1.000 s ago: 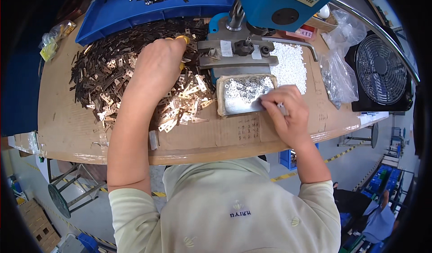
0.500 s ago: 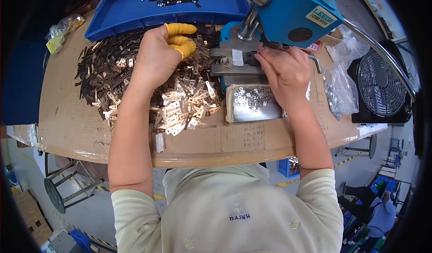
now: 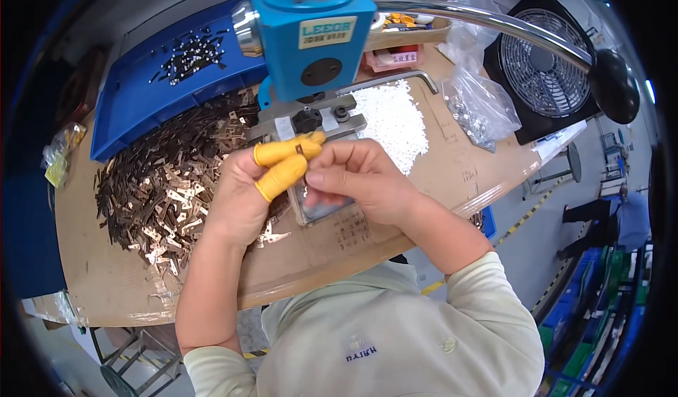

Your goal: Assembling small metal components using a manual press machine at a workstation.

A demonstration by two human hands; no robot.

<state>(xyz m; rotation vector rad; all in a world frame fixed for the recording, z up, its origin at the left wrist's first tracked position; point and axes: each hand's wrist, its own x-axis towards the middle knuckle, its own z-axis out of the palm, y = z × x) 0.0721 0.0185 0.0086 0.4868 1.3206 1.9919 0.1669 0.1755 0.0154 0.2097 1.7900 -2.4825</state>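
Note:
My left hand (image 3: 244, 192), with yellow rubber caps on two fingers, pinches a small dark metal part (image 3: 299, 148) just under the base of a blue hand press (image 3: 311, 37). My right hand (image 3: 357, 178) meets it from the right, fingertips touching the same part. Both hands hover over a small clear tray (image 3: 311, 210) of silvery pieces, mostly hidden by the hands. A big heap of flat brown and silvery metal stampings (image 3: 166, 178) lies to the left of my left hand on the cardboard-covered table (image 3: 127, 284).
A blue plastic tray (image 3: 134, 104) with a few small dark parts stands at the back left. White granules (image 3: 392, 118) are spread right of the press. Clear bags (image 3: 484, 107), a black fan (image 3: 540, 65) and the press's long lever with black knob (image 3: 611, 86) are at the right.
The view has tilted and closed in on the press. My right hand left the press base and my left hand left the heap; both have come together over the tray on one small part.

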